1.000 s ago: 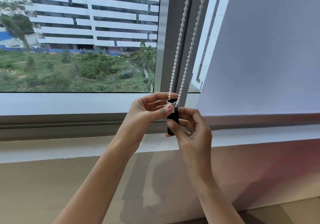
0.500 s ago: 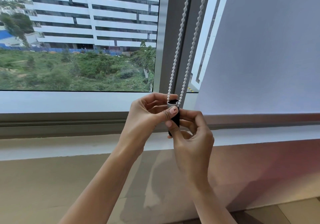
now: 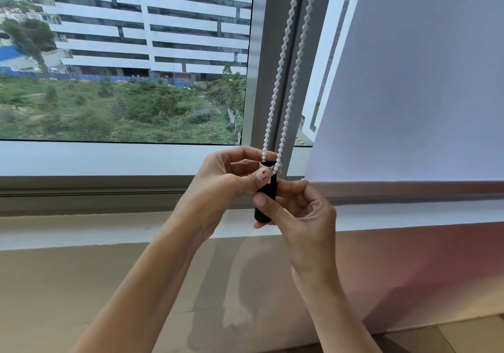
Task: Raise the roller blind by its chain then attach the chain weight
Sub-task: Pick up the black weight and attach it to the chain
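Chain weight: black cylinder with silvery collar, upright, held between both hands at the foot of the bead chain, whose two strands enter its top. Left hand pinches the collar between thumb and fingers; right hand grips the lower body, thumb across the front. Handling advice: steady the body with the right, seat the loop fully with the left, strands untwisted. Surroundings: window pane up-left of the grip; sill below it; mullion behind the chain; roller blind to the right, its bottom bar level with the hands. Nothing visibly obstructs.
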Demonstrator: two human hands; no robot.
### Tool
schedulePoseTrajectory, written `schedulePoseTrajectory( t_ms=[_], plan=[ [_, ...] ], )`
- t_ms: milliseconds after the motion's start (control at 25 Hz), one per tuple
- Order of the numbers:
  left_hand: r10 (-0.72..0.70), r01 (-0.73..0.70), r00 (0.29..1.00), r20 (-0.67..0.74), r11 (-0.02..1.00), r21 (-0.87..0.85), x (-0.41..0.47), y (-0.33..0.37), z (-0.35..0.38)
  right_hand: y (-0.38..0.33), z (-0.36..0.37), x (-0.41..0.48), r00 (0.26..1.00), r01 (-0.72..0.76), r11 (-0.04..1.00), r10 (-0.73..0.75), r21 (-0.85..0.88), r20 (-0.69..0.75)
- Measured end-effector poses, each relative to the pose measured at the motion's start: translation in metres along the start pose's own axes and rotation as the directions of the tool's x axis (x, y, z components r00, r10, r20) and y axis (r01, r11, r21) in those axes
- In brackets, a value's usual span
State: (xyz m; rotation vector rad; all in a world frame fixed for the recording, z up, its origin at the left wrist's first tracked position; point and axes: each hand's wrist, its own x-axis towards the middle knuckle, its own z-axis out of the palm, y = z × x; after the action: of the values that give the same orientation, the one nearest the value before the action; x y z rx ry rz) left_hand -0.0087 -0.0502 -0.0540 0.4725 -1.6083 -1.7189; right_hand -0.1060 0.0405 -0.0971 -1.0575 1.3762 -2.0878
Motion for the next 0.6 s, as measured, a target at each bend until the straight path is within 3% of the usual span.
schedulePoseTrajectory(
  t_ms=[120,320,440,600],
  plan=[
    [-0.007,0.007,1.0,-0.004,1.0,-0.015,-0.003,0.001,0.006,-0.001,0.001,0.001,1.0,-0.011,1.0,0.011,0.014,0.004],
    [0.153,-0.121,0.959,-0.24,0.983,0.14,-0.013,-0.001,0.031,-0.004,0.006,-0.005,0.991,0.066,0.977,-0.088,-0.202,-0.103],
    [0.193,-0.129,0.949,-0.248,0.959,0.254,-0.014,0.002,0.034,-0.008,0.006,-0.008,0.99,0.067,0.974,-0.092,-0.215,-0.107],
    [0.134,-0.114,0.975,-0.179,0.986,0.118,-0.007,0.003,0.02,-0.007,0.002,-0.002,0.999,0.03,0.993,-0.034,-0.118,-0.035]
  ],
)
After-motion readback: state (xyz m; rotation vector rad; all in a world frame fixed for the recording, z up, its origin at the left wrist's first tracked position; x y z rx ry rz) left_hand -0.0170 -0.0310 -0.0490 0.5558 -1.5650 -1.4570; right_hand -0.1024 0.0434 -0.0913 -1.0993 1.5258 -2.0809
